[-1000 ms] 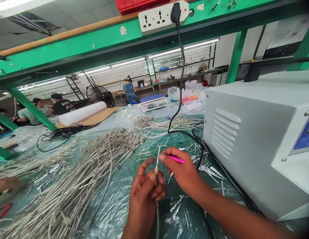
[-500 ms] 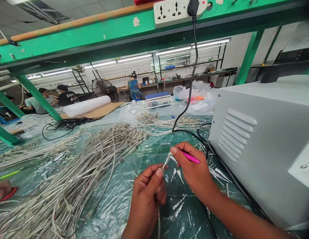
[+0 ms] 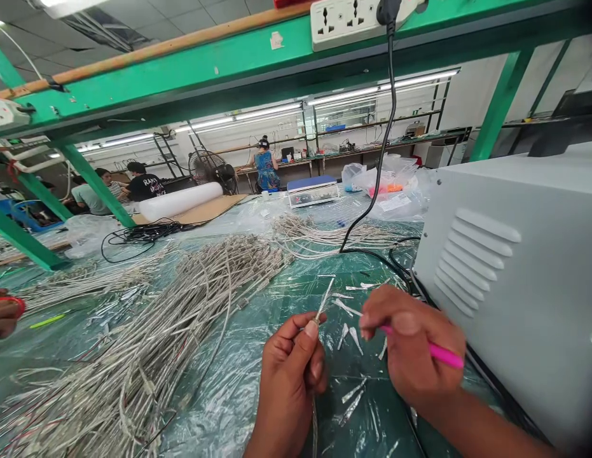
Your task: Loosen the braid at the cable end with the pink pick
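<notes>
My left hand (image 3: 293,362) pinches a thin braided cable (image 3: 323,304) near its bare end, which sticks up and to the right from my fingertips; the rest of the cable hangs down below my wrist. My right hand (image 3: 413,346) is closed round a pink tool (image 3: 443,355) and sits just right of the cable end, apart from it. Small silvery foil scraps (image 3: 348,334) lie on the plastic-covered green table (image 3: 257,381) between and below my hands.
A large heap of grey braided cables (image 3: 181,312) covers the table to the left. A grey machine housing (image 3: 515,267) stands close on the right, black cords (image 3: 376,254) running beside it. Another person's hand (image 3: 4,315) holds something red at the left edge. A scale (image 3: 312,191) stands far back.
My right hand has drawn away from the cable tip, down and to the right, with the pink tool. My left hand keeps its hold on the cable. The camera has shifted left.
</notes>
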`<move>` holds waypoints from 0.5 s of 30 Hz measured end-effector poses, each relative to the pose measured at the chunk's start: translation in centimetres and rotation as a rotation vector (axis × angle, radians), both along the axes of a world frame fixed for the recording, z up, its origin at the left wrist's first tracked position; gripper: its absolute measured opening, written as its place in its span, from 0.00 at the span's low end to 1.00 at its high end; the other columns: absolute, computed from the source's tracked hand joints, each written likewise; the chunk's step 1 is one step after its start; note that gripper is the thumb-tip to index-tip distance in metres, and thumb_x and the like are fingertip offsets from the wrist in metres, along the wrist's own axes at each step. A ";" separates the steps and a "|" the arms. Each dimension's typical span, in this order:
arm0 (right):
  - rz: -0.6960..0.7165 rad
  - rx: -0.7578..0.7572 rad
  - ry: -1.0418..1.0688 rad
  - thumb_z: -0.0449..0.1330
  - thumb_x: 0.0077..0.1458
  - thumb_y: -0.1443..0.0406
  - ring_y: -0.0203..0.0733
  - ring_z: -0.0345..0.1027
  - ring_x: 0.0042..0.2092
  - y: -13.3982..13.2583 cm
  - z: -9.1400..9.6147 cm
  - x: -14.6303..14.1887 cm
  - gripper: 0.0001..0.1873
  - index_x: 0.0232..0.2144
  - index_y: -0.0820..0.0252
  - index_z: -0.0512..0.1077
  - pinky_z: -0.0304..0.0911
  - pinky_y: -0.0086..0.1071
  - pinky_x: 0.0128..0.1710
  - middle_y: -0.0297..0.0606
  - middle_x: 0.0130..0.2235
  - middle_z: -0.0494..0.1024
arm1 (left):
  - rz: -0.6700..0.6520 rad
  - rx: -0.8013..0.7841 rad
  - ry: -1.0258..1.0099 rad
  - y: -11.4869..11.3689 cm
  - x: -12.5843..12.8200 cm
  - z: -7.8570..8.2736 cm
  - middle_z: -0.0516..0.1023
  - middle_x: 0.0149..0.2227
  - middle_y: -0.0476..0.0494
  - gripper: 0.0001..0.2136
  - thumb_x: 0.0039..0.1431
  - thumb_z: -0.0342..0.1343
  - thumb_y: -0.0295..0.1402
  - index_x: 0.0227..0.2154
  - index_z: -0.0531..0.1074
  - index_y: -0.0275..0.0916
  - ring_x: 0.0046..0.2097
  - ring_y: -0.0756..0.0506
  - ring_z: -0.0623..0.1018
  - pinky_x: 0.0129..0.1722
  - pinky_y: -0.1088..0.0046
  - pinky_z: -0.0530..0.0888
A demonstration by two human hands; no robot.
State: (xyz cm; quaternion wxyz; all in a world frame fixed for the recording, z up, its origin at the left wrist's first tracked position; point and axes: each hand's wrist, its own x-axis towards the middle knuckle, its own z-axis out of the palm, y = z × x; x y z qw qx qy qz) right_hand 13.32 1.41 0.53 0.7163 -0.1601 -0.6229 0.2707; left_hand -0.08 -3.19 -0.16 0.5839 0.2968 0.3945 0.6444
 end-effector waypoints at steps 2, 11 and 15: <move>0.042 0.065 -0.117 0.49 0.64 0.68 0.36 0.64 0.27 -0.1 -0.1 0.2 0.14 0.30 0.60 0.71 0.57 0.32 0.26 0.35 0.26 0.70 | 0.006 -0.002 -0.008 0.0 0.0 0.0 0.56 0.14 0.57 0.12 0.57 0.60 0.37 0.38 0.73 0.33 0.18 0.56 0.49 0.16 0.83 0.52; 0.022 0.069 -0.292 0.49 0.62 0.72 0.35 0.64 0.28 0.0 -0.1 0.0 0.11 0.30 0.60 0.70 0.58 0.31 0.28 0.34 0.25 0.69 | 0.003 0.009 -0.034 0.1 0.1 0.0 0.56 0.14 0.57 0.11 0.57 0.60 0.38 0.35 0.73 0.34 0.17 0.56 0.48 0.15 0.83 0.51; 0.022 0.057 -0.291 0.50 0.62 0.72 0.35 0.64 0.28 0.0 -0.1 0.0 0.11 0.30 0.60 0.70 0.58 0.31 0.28 0.33 0.25 0.68 | -0.006 0.013 -0.037 0.2 0.1 0.1 0.56 0.13 0.57 0.12 0.56 0.61 0.38 0.35 0.73 0.33 0.17 0.57 0.49 0.15 0.84 0.52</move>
